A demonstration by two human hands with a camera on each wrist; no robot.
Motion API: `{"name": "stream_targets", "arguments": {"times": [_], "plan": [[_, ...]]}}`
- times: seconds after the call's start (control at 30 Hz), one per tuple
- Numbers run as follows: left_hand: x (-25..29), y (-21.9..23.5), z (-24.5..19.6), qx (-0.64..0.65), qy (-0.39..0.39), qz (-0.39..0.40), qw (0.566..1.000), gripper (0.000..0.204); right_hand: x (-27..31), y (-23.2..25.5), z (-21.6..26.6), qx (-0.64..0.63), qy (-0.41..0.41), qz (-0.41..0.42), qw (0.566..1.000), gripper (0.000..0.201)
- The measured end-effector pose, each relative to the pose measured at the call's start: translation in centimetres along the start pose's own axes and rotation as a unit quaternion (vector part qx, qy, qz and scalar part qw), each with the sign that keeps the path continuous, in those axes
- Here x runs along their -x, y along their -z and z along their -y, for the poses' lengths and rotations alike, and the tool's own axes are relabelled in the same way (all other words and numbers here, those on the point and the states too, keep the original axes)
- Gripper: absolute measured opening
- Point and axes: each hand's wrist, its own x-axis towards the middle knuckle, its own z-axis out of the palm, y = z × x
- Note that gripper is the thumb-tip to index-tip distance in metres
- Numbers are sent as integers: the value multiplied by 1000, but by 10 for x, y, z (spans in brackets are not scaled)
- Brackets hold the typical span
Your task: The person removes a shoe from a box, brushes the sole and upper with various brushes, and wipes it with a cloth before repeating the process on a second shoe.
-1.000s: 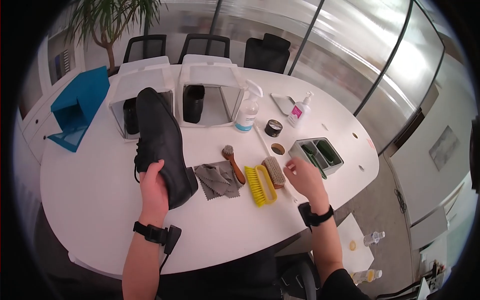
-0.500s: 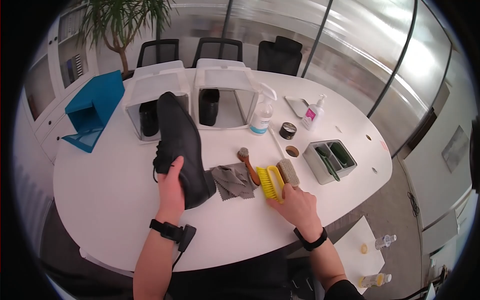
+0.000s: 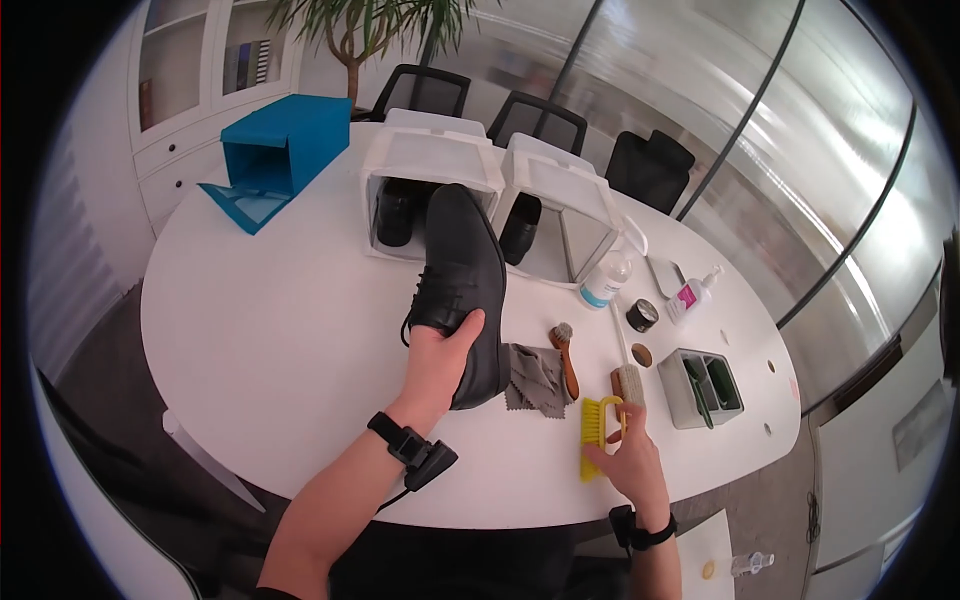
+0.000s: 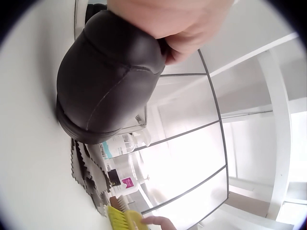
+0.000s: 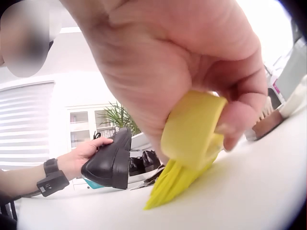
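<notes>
My left hand (image 3: 440, 365) grips a black lace-up shoe (image 3: 468, 255) around its middle, thumb over the side, toe pointing away. The left wrist view shows the shoe's heel end (image 4: 108, 96) close up beside the table. At the front right, my right hand (image 3: 637, 462) holds a yellow scrub brush (image 3: 592, 435) by its loop handle (image 5: 192, 129), fingers curled through the loop. Its yellow bristles (image 5: 175, 184) point down at the tabletop. Just behind it lies a wooden brush with pale bristles (image 3: 627, 380). A grey cloth (image 3: 537, 378) and a brown-handled dauber brush (image 3: 567, 368) lie between the hands.
Two white boxes (image 3: 435, 160) with black shoes inside stand at the back, beside a blue box (image 3: 310, 150). A spray bottle (image 3: 605, 280), black jar (image 3: 642, 316), pump bottle (image 3: 690, 297) and grey divided container (image 3: 690, 405) stand to the right.
My right hand has come down from beside the wooden brush to the yellow brush and taken its handle. The left hand keeps holding the shoe. The head view has swung left.
</notes>
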Motion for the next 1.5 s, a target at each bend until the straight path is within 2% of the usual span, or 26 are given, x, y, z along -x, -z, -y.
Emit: {"name": "stream_targets", "arguments": {"times": [0.03,0.07,0.13,0.17,0.23,0.27,0.3,0.37,0.4,0.47,0.5,0.57,0.63,0.67,0.8,0.83,0.9,0.93,1.07,1.2,1.23,1.27,1.3,1.33,1.5], "plan": [[0,1,1,22,15,-20,999,40,1,1,4,-87,-2,-22,996,88],[-1,4,2,25,13,-25,999,40,2,4,10,-84,2,-18,996,88],[-3,6,7,24,50,-80,995,40,7,11,22,-141,-46,-23,989,81],[-4,6,7,24,53,-78,995,40,9,17,34,-140,-49,-24,989,81],[-4,7,6,34,92,-100,990,42,5,24,68,-225,-4,0,974,73],[-3,4,4,47,95,-114,988,41,1,19,79,-279,34,9,960,67],[-2,3,4,48,98,-109,988,41,-11,3,79,-199,166,-37,965,68],[-2,6,0,130,120,-87,980,41,-27,-18,96,-62,283,-146,946,70],[-4,10,1,129,177,-108,970,40,-31,-19,104,-60,287,-147,944,70],[-6,14,4,141,183,-115,966,40,-35,-22,116,-152,132,-31,979,77],[-6,16,6,149,195,-119,962,40,-36,-23,119,-150,139,-24,979,77],[-8,16,13,146,197,-161,956,38,-33,-24,119,-107,208,-37,972,82],[-3,12,7,142,167,-143,965,43,-25,-19,123,-49,226,-47,972,82],[-3,13,3,140,194,-138,961,45,-19,-18,123,2,244,-66,968,82],[-6,13,11,120,209,-196,951,43,-28,-14,136,13,272,-70,960,81],[-5,14,10,119,210,-195,951,43,-37,-17,140,13,270,-70,960,81],[-4,16,6,131,189,-136,964,40,-63,-25,148,35,297,-100,949,79],[-6,16,6,130,186,-134,965,40,-75,-26,157,52,274,-92,956,78],[-9,19,15,147,180,-122,965,39,-99,-27,170,58,281,-98,953,77],[-6,16,11,169,193,-135,957,35,-57,-21,153,84,274,-81,955,78],[-2,9,3,150,188,-170,956,36,-41,-19,147,79,265,-77,958,79],[-4,10,9,148,188,-170,956,39,-26,-15,143,78,277,-72,955,79],[-8,14,18,145,186,-170,957,42,-15,-10,140,86,248,-46,964,80],[-10,18,19,140,198,-155,958,46,-11,-6,139,93,217,-21,972,81],[-9,15,19,130,205,-171,955,43,-26,-5,144,67,215,-24,974,78]]}}
